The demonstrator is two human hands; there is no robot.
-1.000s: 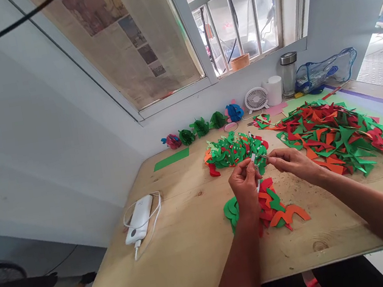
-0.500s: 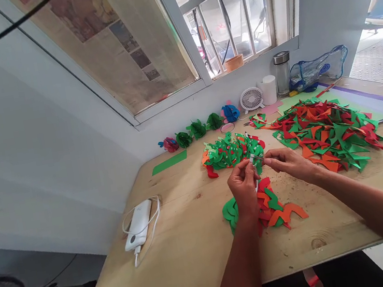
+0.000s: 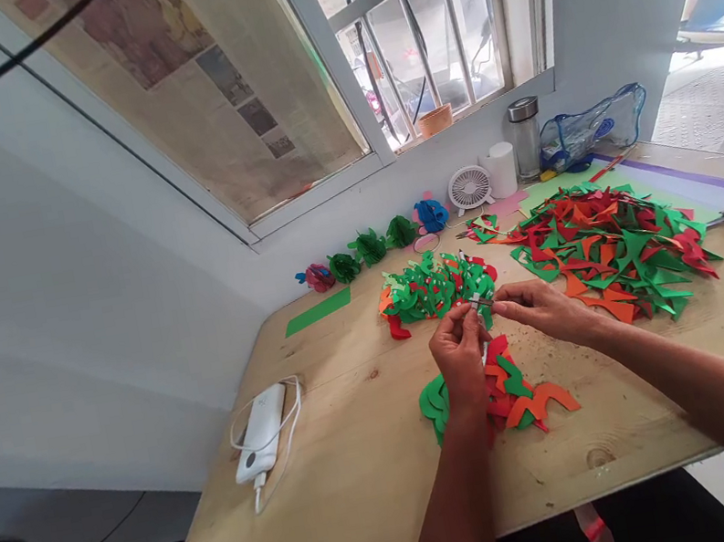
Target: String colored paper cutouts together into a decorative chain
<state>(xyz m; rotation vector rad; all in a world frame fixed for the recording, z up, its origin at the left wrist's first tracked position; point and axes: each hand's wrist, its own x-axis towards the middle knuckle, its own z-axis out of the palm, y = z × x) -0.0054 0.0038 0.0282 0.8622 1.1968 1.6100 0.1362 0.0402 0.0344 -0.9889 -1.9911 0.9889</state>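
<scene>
"White strip (image 3: 476,299): where do you see it?"

"Just right of the centre of the frame, low down, between the two hands. Shall I begin with the biggest things?"

"Please do."

"Wooden table (image 3: 355,476) across the lower half. Toward its right side lies a large scrap pile (image 3: 615,252) of red, green and orange pieces. Below centre, partly hidden by the left forearm, is a heap of curved pieces (image 3: 513,386), green, red and orange. Nearer the middle sits a mostly green pile (image 3: 430,287), just beyond the hands."

"And the hands themselves?"

"Left hand (image 3: 459,352): thumb and fingers pinched together on the strip, which pokes up past the fingertips. More white shows below them, though I can't tell whether it's the same piece. Right hand (image 3: 539,308): thumb and forefinger clamped on a slim dark tool (image 3: 486,302) that points left."

"Does the tool touch the strip?"

"Its tip overlaps the white; contact is too small to tell."
</scene>
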